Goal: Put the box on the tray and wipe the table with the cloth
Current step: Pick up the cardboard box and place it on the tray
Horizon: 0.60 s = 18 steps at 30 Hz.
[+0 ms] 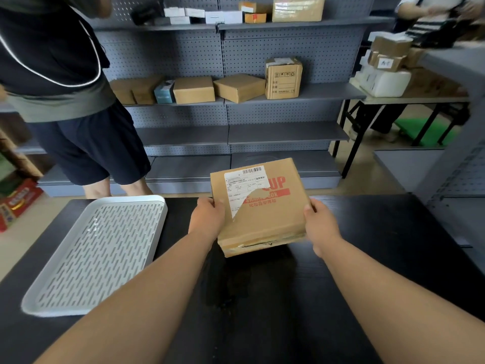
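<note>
Your left hand (pixel 207 219) and right hand (pixel 320 222) hold the brown cardboard box (pixel 262 214) mid-frame by its sides; it seems stiff and light.

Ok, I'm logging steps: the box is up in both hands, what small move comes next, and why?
Probably swing the box left over the tray: the left hand and right hand grip its sides above the table, and the tray lies empty at its left.

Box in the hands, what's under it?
The box, gripped by the left hand and right hand, is over the black table. A dark crumpled shape, maybe the cloth, shows below; the box hides its far part.
</note>
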Motion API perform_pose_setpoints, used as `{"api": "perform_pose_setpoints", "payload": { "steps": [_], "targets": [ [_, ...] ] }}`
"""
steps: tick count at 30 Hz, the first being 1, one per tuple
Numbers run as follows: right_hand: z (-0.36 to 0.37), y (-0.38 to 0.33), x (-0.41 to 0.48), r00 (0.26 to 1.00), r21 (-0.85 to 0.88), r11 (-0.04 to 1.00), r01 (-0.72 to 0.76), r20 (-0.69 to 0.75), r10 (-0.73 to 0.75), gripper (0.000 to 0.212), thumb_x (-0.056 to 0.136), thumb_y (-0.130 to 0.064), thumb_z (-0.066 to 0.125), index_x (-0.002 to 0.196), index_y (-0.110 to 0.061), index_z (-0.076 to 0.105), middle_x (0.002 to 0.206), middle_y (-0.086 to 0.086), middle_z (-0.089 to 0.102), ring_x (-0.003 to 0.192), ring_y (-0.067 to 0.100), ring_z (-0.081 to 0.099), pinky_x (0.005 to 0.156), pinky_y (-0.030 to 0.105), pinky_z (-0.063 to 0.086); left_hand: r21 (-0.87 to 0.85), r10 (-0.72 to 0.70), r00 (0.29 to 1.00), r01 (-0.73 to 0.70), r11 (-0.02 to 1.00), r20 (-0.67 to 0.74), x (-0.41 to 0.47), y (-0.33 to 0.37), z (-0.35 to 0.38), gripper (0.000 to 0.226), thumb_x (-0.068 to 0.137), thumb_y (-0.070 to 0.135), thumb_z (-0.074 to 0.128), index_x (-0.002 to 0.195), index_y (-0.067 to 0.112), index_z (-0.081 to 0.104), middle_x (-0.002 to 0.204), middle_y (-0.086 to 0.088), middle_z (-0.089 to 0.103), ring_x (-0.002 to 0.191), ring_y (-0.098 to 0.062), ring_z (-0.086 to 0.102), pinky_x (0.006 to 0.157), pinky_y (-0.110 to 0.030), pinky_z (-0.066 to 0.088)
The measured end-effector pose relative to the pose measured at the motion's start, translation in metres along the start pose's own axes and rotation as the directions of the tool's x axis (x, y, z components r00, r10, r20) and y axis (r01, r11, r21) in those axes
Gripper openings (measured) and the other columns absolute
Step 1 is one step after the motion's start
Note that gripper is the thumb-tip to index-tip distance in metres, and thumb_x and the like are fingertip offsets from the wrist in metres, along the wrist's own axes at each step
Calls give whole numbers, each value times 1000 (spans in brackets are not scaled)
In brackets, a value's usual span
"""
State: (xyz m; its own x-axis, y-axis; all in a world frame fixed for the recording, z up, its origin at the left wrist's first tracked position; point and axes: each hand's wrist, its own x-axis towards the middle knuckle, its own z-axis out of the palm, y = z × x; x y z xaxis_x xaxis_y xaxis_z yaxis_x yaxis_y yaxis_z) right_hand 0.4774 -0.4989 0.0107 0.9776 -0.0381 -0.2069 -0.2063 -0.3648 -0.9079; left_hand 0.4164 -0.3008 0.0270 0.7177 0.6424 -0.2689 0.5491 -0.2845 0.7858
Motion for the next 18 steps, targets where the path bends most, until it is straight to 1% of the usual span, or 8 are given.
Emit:
{"api": "perform_pose_setpoints", "payload": {
  "steps": [2, 4, 6, 8, 10, 12, 15, 18],
  "targets": [
    [-6, -2, -8, 999, -16, 999, 47, 15, -47, 30, 100, -20, 32, 118, -19, 55, 108, 2, 58, 99, 21, 53, 87, 40, 46, -24, -45, 998, 46, 999, 40, -12, -1, -3, 46, 97, 32, 37, 137, 13, 29, 85, 5, 49, 72, -12, 52, 64, -31, 49],
    [-12, -3, -16, 996, -46, 995, 84, 36, -82, 30, 101, -20, 31, 121, -18, 54, 109, 1, 57, 101, 21, 52, 88, 41, 45, -63, -97, 993, 101, 993, 69, -24, -2, -7, 59, 95, 34, 38, 146, 25, 10, 84, 3, 52, 84, -24, 63, 77, -40, 57],
    [-20, -1, -24, 993, -74, 991, 111, 58, -107, 31, 101, -21, 32, 124, -18, 53, 111, 1, 57, 104, 21, 52, 89, 41, 46, -99, -124, 989, 132, 986, 82, -34, -4, -11, 70, 95, 34, 40, 147, 36, -7, 77, 2, 55, 89, -31, 68, 79, -47, 58],
    [-27, 2, -32, 989, -96, 986, 134, 81, -126, 31, 101, -21, 33, 125, -19, 52, 113, 1, 58, 104, 22, 53, 90, 42, 48, -136, -133, 986, 145, 980, 96, -42, -8, -16, 76, 96, 33, 41, 144, 43, -17, 80, -1, 59, 88, -31, 68, 76, -50, 59],
    [-31, 5, -41, 985, -90, 985, 145, 108, -135, 31, 101, -21, 34, 126, -21, 52, 115, 3, 59, 106, 22, 54, 93, 44, 50, -162, -137, 984, 155, 975, 113, -51, -11, -22, 77, 97, 32, 41, 142, 47, -19, 83, -2, 62, 86, -31, 68, 75, -52, 58],
    [-36, 6, -50, 981, -65, 986, 154, 130, -145, 30, 101, -22, 35, 126, -23, 52, 116, 3, 59, 108, 22, 55, 96, 49, 49, -209, -137, 982, 162, 964, 130, -60, -12, -27, 76, 98, 29, 41, 142, 50, -18, 79, 0, 58, 85, -32, 67, 77, -55, 57],
    [-44, 2, -62, 973, -61, 981, 183, 151, -172, 31, 101, -19, 35, 127, -22, 51, 113, 0, 56, 110, 21, 53, 98, 48, 48, -222, -118, 984, 145, 964, 132, -73, -13, -36, 72, 98, 28, 38, 143, 51, -14, 75, 3, 51, 78, -30, 66, 77, -53, 58],
    [-51, -2, -72, 967, -68, 975, 213, 159, -200, 33, 100, -20, 35, 129, -23, 51, 119, -1, 57, 113, 21, 52, 101, 48, 46, -190, -110, 986, 133, 973, 125, -82, -16, -42, 68, 97, 32, 38, 143, 51, -7, 87, 0, 58, 82, -33, 69, 71, -51, 59]
  ]
}}
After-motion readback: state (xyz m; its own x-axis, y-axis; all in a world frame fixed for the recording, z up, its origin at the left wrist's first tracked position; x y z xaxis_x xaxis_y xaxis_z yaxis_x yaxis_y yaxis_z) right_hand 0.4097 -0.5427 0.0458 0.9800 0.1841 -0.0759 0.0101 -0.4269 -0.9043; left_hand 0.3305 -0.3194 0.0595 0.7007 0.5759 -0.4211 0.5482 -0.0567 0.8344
